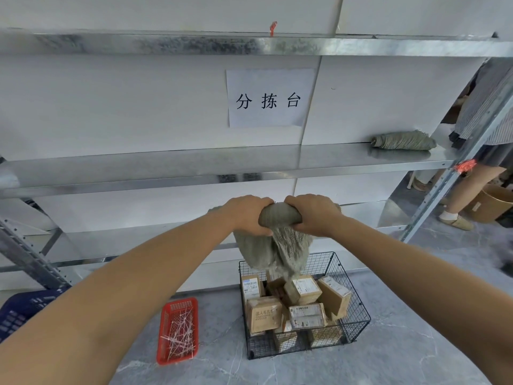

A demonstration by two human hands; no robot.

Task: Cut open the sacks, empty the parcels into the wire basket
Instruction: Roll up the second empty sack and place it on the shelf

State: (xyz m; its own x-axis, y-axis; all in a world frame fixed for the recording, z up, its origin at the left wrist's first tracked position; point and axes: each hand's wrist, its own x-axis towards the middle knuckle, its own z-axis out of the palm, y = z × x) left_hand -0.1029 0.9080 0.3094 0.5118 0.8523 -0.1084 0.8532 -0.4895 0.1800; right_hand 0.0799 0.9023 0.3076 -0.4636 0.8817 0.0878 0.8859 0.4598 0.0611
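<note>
Above the wire basket [359, 315] of parcels [305, 315], a sack [277, 245] gripped between left hand [249, 215] and right hand [313, 213]; left of the basket, a tray [177, 332] on the floor [388, 357]; behind, shelving [166, 168] bearing a rolled sack [402, 140] at right.

Both arms stretched forward, both hands clamped on one bundle.

The left hand [251, 215] and right hand [313, 215] sit close together with knuckles up and backs toward the camera. Their fingers are curled over the bunched top of the sack [279, 216], which shows between them. Both forearms are bare, coming in from the lower corners of the view and converging, with the wrists roughly straight.
</note>
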